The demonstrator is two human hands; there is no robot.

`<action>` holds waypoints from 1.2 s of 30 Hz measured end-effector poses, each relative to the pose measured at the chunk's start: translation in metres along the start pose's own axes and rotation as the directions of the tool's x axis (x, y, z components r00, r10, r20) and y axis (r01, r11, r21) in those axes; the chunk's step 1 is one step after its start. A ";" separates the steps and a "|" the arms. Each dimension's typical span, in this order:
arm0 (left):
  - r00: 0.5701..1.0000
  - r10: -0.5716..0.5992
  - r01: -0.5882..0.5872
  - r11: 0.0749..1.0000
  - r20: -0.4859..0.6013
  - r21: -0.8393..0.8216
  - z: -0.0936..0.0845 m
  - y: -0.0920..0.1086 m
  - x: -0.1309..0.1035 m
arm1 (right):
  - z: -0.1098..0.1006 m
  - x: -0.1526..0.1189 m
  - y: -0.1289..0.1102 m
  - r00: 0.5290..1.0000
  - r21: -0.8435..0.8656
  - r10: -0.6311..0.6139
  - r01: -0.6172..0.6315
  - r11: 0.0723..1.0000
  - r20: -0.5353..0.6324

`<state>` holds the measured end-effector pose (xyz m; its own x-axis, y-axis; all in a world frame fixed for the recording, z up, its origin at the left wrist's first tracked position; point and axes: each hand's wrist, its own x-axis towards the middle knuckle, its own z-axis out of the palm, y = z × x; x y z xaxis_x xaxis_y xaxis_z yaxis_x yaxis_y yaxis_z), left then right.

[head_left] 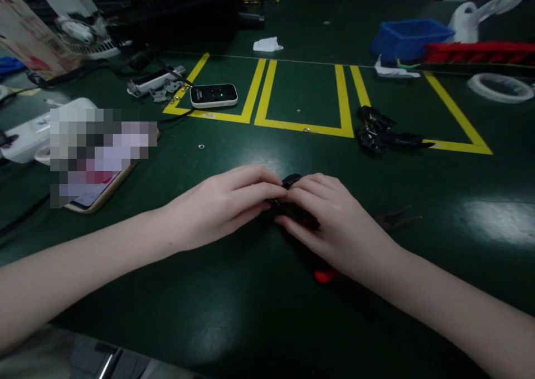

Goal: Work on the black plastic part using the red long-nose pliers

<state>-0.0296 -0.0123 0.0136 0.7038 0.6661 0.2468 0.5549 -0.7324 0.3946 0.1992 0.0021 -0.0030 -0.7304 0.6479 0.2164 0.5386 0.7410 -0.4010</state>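
Note:
My left hand (pixel 236 200) and my right hand (pixel 326 212) meet over the green table, fingertips almost touching. Between them they hold a small black object (pixel 291 180), mostly covered by the fingers, so its kind does not show. The fingers of both hands are curled round it. Beneath my right hand a red handle end (pixel 325 276) sticks out, and thin metal tips (pixel 399 218) show past the wrist; the rest of that tool is hidden. Beyond my right hand lies a crumpled bundle of shiny black plastic or tape (pixel 374 131).
Yellow tape (pixel 303 127) marks boxes on the table (pixel 188 323). A phone (pixel 111 181) lies at left beside a white power strip (pixel 25 136). Farther back are a small black-and-white device (pixel 214 96), a blue bin (pixel 412 36), a red rack (pixel 480 53) and a tape roll (pixel 499 87).

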 end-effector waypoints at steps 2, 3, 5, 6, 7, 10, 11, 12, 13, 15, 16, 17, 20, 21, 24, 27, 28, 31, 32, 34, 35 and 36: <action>0.999 -0.039 0.039 0.999 -0.026 -0.025 -0.001 -0.002 0.000 | -0.001 -0.001 0.000 1.000 -0.010 0.006 -0.006 1.000 0.009; 0.996 -0.075 0.073 0.996 -0.047 -0.059 -0.001 -0.004 0.000 | -0.002 -0.002 0.000 1.000 -0.019 0.011 -0.011 1.000 0.010; 0.982 -0.173 0.161 0.976 -0.074 -0.147 0.000 -0.010 -0.002 | -0.003 -0.002 0.000 1.000 -0.050 0.021 -0.020 0.999 0.007; 0.971 -0.226 0.209 0.959 -0.075 -0.190 0.000 -0.013 -0.003 | -0.003 -0.001 -0.001 1.000 -0.073 0.023 -0.022 0.997 0.005; 0.958 -0.278 0.257 0.939 -0.065 -0.227 0.001 -0.016 -0.003 | -0.003 0.000 -0.002 1.000 -0.099 0.023 -0.023 0.995 0.001; 0.923 -0.384 0.359 0.888 -0.033 -0.286 0.002 -0.022 -0.006 | -0.001 0.008 -0.007 1.000 -0.185 0.014 -0.014 0.983 -0.003; 0.917 -0.399 0.374 0.881 -0.030 -0.290 0.002 -0.023 -0.006 | -0.001 0.011 -0.009 1.000 -0.210 0.009 -0.009 0.978 -0.001; 0.915 -0.403 0.378 0.880 -0.031 -0.287 0.002 -0.023 -0.007 | 0.000 0.014 -0.010 1.000 -0.229 0.002 -0.001 0.973 0.004; 0.918 -0.396 0.371 0.886 -0.037 -0.276 0.002 -0.023 -0.007 | 0.002 0.016 -0.011 1.000 -0.244 -0.007 0.009 0.970 0.011; 0.928 -0.370 0.349 0.904 -0.040 -0.248 0.003 -0.020 -0.007 | 0.004 0.017 -0.012 0.999 -0.257 -0.027 0.034 0.966 0.029; 0.934 -0.354 0.337 0.912 -0.036 -0.233 0.004 -0.019 -0.007 | 0.004 0.017 -0.011 0.999 -0.255 -0.038 0.045 0.966 0.034; 0.941 -0.337 0.322 0.921 -0.032 -0.218 0.004 -0.018 -0.007 | 0.004 0.016 -0.011 0.998 -0.245 -0.048 0.055 0.968 0.035; 0.961 -0.275 0.267 0.947 -0.023 -0.177 0.008 -0.018 -0.006 | 0.001 0.013 -0.006 0.997 -0.165 -0.073 0.075 0.983 0.021; 0.967 -0.254 0.247 0.954 -0.021 -0.168 0.009 -0.018 -0.006 | -0.002 0.011 -0.005 0.997 -0.130 -0.079 0.080 0.988 0.013; 0.976 -0.217 0.211 0.961 -0.014 -0.179 0.010 -0.018 -0.007 | -0.011 0.009 0.000 0.997 -0.035 -0.075 0.075 0.997 -0.008; 0.982 -0.181 0.168 0.963 -0.048 -0.210 0.009 -0.014 -0.010 | -0.020 0.008 0.000 0.997 0.069 -0.068 0.070 0.995 -0.031; 0.984 -0.166 0.148 0.965 -0.070 -0.219 0.008 -0.012 -0.011 | -0.023 0.008 -0.001 0.996 0.095 -0.079 0.083 0.992 -0.043; 0.984 -0.127 0.094 0.965 -0.126 -0.243 0.007 -0.005 -0.014 | -0.030 0.007 -0.006 0.990 0.134 -0.127 0.135 0.982 -0.066; 0.983 -0.122 0.085 0.964 -0.135 -0.252 0.007 -0.003 -0.014 | -0.033 0.006 -0.009 0.989 0.145 -0.135 0.142 0.979 -0.063; 0.983 -0.125 0.084 0.958 -0.137 -0.273 0.008 0.001 -0.016 | -0.037 0.004 -0.013 0.990 0.169 -0.131 0.138 0.976 -0.053; 0.982 -0.131 0.088 0.954 -0.136 -0.286 0.008 0.002 -0.016 | -0.039 0.004 -0.016 0.992 0.178 -0.117 0.124 0.976 -0.046; 0.982 -0.134 0.089 0.950 -0.134 -0.299 0.008 0.003 -0.017 | -0.041 0.003 -0.018 0.994 0.187 -0.102 0.108 0.977 -0.039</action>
<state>-0.0366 -0.0269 0.0037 0.5569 0.7714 0.3079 0.4570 -0.5941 0.6619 0.2049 -0.0023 0.0410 -0.7648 0.5750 0.2907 0.3687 0.7606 -0.5343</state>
